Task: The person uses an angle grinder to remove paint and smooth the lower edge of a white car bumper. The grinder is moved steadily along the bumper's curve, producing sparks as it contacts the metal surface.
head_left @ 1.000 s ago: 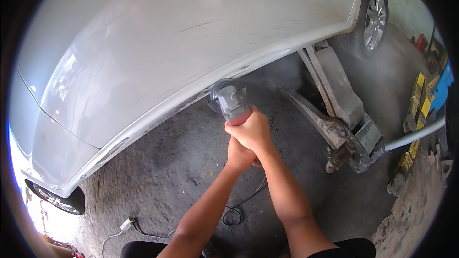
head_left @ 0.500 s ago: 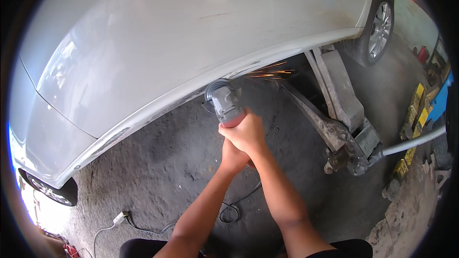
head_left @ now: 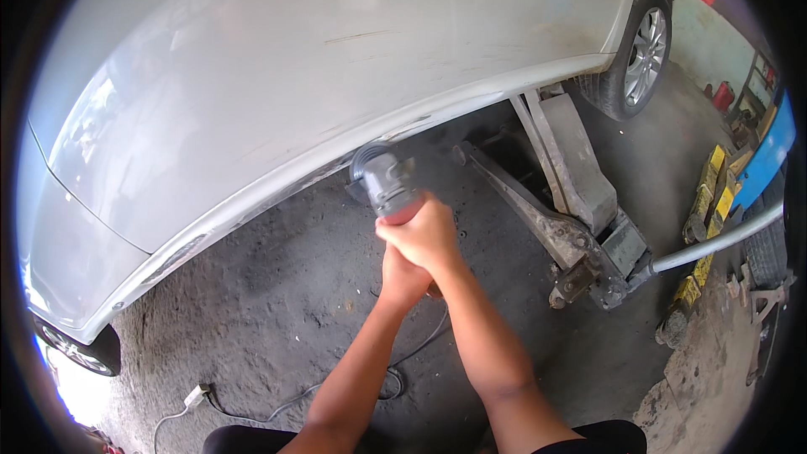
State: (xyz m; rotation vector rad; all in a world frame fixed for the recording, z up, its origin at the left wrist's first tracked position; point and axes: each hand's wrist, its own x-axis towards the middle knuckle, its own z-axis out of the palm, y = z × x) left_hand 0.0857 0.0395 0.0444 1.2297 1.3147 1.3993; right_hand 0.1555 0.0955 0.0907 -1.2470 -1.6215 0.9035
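Both of my hands are wrapped round an angle grinder (head_left: 388,184), grey at its head and red along its body. My right hand (head_left: 428,234) lies over the front of the red part. Lower and partly behind it, my left hand (head_left: 403,273) grips the body; some of its fingers are hidden. The grinder's head is at the lower sill (head_left: 294,183) of a silver car, where bare, sanded patches show. Whether the disc touches the metal I cannot tell. Thin scratches mark the car's door panel (head_left: 361,76) above.
A floor jack (head_left: 580,235) stands under the car at right, its pale handle (head_left: 714,240) reaching further right. The power cord (head_left: 286,408) runs over the dark floor to a white connector (head_left: 196,395). Yellow-and-black bars (head_left: 710,214) lie at far right, near a blue panel (head_left: 767,160).
The orange sparks that flew rightward from the grinder are gone. The whole scene has shifted a little left in view, and the grinder stays near the sill in both hands.
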